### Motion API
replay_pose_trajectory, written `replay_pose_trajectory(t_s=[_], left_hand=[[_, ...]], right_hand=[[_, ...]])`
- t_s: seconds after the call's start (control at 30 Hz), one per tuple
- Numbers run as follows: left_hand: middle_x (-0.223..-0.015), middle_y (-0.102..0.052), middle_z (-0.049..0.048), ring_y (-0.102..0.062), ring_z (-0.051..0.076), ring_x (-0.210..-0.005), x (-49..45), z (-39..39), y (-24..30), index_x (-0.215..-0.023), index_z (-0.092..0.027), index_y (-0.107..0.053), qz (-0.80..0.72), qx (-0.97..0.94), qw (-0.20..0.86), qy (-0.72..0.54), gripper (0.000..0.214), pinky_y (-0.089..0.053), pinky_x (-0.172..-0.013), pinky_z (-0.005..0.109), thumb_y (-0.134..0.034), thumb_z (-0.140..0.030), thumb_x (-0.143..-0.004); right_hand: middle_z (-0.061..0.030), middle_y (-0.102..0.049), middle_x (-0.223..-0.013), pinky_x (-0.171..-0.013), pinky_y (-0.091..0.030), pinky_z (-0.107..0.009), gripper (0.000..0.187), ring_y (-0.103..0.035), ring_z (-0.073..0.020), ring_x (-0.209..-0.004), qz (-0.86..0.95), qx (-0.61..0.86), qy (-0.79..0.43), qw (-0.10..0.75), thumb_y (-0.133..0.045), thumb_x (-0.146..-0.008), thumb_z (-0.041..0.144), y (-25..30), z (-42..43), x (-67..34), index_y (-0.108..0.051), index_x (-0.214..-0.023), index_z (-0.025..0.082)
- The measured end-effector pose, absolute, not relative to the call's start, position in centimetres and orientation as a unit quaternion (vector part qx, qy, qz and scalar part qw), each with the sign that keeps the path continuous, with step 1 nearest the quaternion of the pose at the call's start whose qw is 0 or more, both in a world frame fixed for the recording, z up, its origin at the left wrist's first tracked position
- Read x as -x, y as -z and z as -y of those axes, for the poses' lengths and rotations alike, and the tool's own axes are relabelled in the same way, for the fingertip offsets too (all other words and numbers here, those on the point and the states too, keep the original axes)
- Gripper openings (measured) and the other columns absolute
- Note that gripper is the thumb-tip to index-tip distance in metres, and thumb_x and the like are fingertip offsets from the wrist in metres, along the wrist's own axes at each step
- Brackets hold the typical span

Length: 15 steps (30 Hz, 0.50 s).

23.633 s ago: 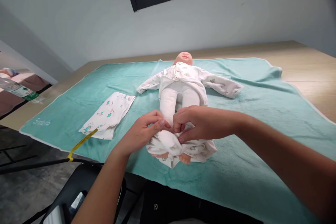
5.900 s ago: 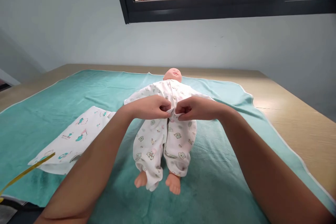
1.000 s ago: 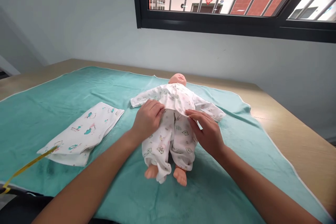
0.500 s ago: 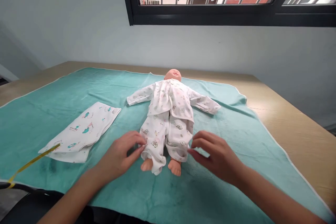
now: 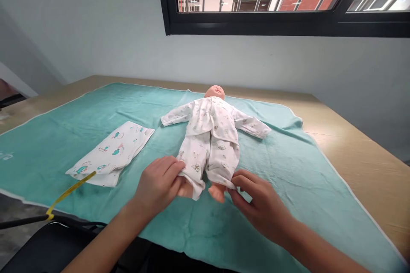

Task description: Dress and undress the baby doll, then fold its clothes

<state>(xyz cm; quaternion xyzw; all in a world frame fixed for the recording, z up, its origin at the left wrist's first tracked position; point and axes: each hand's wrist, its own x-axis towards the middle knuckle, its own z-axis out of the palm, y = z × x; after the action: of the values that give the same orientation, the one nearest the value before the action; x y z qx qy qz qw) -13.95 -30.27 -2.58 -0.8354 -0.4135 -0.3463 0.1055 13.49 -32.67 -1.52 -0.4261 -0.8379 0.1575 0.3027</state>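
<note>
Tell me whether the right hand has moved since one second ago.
Yes: judged against the dressed doll, the right hand moved from the top's hem down to a trouser cuff.

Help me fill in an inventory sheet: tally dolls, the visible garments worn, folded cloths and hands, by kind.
Doll: 1
Visible garments (top, trousers): 2
Folded cloth: 1
Hands (left hand, right hand): 2
Total: 6
</note>
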Motion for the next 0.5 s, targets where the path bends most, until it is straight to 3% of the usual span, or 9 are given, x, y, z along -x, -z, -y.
replay_pose_trajectory(t_s=[0.13,0.27,0.37,0.5], left_hand=[[-0.083,-0.064,0.0013,-0.062,0.016,-0.075,14.2,32.5,1.0,-0.099,-0.023,-0.057,0.446,0.780,0.077,0.432,0.020,-0.049,-0.066,0.029,-0.051,-0.007,-0.088],[-0.086,-0.064,0.0005,-0.063,0.017,-0.078,14.6,34.3,1.3,-0.098,-0.025,-0.057,0.529,0.713,0.030,0.459,0.016,-0.052,-0.069,0.030,-0.049,-0.013,-0.092],[-0.085,-0.064,-0.0002,-0.063,0.016,-0.075,15.0,34.8,2.7,-0.098,-0.025,-0.057,0.564,0.701,-0.016,0.436,0.012,-0.053,-0.069,0.029,-0.050,-0.018,-0.093],[-0.109,-0.064,0.0043,-0.064,0.020,-0.096,15.3,34.7,4.5,-0.116,-0.025,-0.055,0.555,0.749,-0.077,0.354,0.026,-0.055,-0.080,0.032,-0.054,-0.021,-0.091]], right_hand=[[0.0008,-0.053,-0.072,-0.055,-0.033,-0.025,0.015,-0.044,-0.0110,-0.060,0.847,0.351,-0.185,0.354,-0.050,-0.091,0.011,0.3,34.6,-14.2,-0.048,-0.080,0.021],[0.0017,-0.050,-0.066,-0.054,-0.028,-0.028,0.019,-0.041,-0.0117,-0.057,0.896,0.325,-0.139,0.270,-0.049,-0.091,0.013,0.8,35.2,-15.6,-0.044,-0.074,0.021],[0.0028,-0.048,-0.061,-0.055,-0.026,-0.029,0.028,-0.042,-0.0113,-0.055,0.925,0.305,-0.122,0.192,-0.050,-0.096,0.020,1.6,35.1,-16.5,-0.042,-0.069,0.021],[0.0030,-0.048,-0.061,-0.053,-0.026,-0.028,0.029,-0.041,-0.0104,-0.053,0.914,0.312,-0.090,0.243,-0.052,-0.097,0.022,1.4,34.6,-16.4,-0.043,-0.069,0.020]])
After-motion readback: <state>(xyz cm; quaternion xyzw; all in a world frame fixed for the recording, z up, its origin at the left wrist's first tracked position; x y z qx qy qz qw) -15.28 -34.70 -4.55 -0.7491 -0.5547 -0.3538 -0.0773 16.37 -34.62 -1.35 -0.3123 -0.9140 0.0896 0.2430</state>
